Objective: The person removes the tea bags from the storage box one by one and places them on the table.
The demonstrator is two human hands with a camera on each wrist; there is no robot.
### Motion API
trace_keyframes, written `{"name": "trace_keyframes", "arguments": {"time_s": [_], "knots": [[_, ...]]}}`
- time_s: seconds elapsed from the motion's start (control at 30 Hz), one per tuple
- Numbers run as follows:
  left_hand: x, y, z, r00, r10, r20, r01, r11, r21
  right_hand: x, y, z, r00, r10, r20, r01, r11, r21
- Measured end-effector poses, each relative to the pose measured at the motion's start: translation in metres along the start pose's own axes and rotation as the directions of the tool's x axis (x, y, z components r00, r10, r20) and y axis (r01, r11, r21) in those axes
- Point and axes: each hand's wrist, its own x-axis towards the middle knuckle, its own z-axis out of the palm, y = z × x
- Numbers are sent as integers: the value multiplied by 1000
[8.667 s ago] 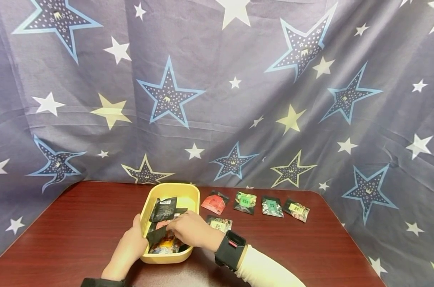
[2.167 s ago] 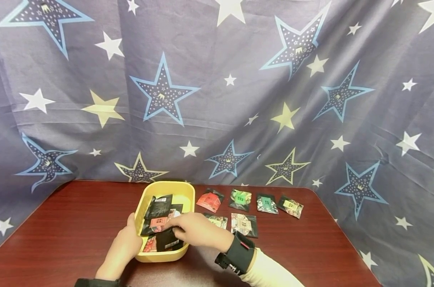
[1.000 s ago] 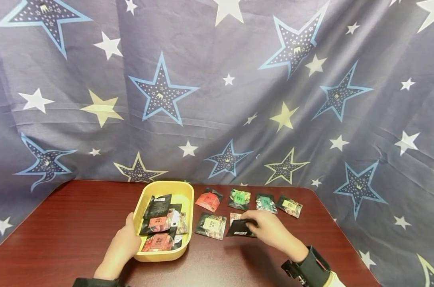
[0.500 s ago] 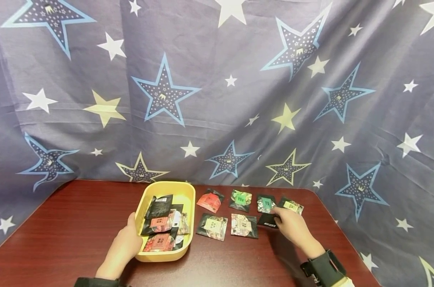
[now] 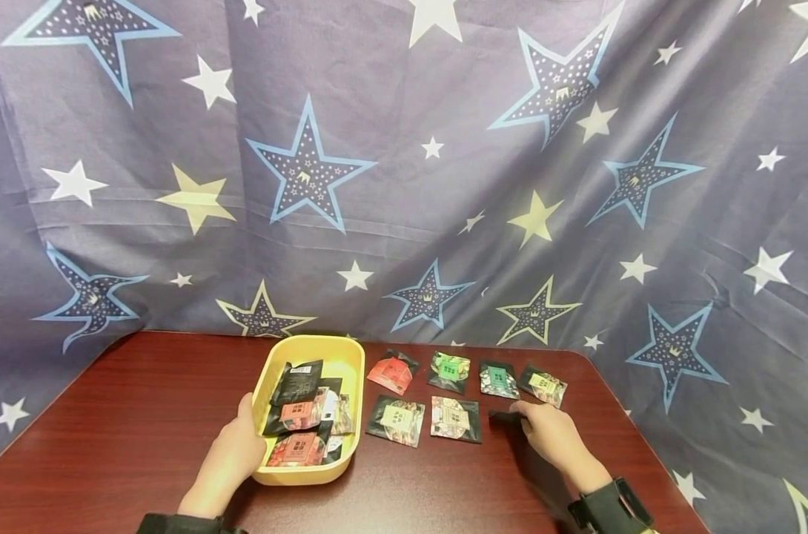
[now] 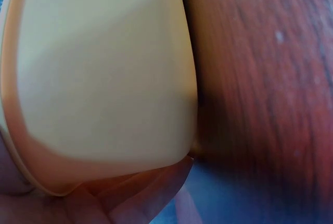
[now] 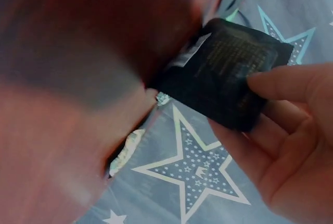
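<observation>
My left hand [image 5: 233,452] grips the left side of a yellow plastic bin [image 5: 358,415], fingers curled along its outer wall in the left wrist view. Several sachets lie in it, among them a black one face down [image 5: 299,382] and a red-labelled one [image 5: 297,449]. My right hand [image 5: 552,436] pinches a black sachet [image 7: 223,73] between thumb and fingers, its printed back and white barcode showing in the right wrist view. It is tilted, close over the table, right of a cream-labelled sachet [image 5: 454,419] and in front of a teal-labelled one [image 5: 499,379].
On the dark red table [image 5: 157,415], the back row also has red [image 5: 393,371], green [image 5: 449,371] and yellow-labelled [image 5: 543,386] sachets. A pale-yellow-labelled sachet [image 5: 396,420] lies in front, beside the bin. A star-patterned cloth [image 5: 391,222] hangs behind the table.
A cream-labelled sachet has joined the front row. My right hand has taken a black sachet from the bin and carried it right, past that row. My left hand stays on the bin.
</observation>
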Motion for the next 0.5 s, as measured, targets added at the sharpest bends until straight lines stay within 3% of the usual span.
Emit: {"name": "trace_keyframes", "arguments": {"time_s": [0.27,0.5], "knots": [[0,-1,0,1000,-6,5,6,1000,-12,-3,-1,11,993,-55,106,53,998,21],[0,-1,0,1000,-9,6,9,1000,-8,-4,0,18,983,-114,145,110,993,35]]}}
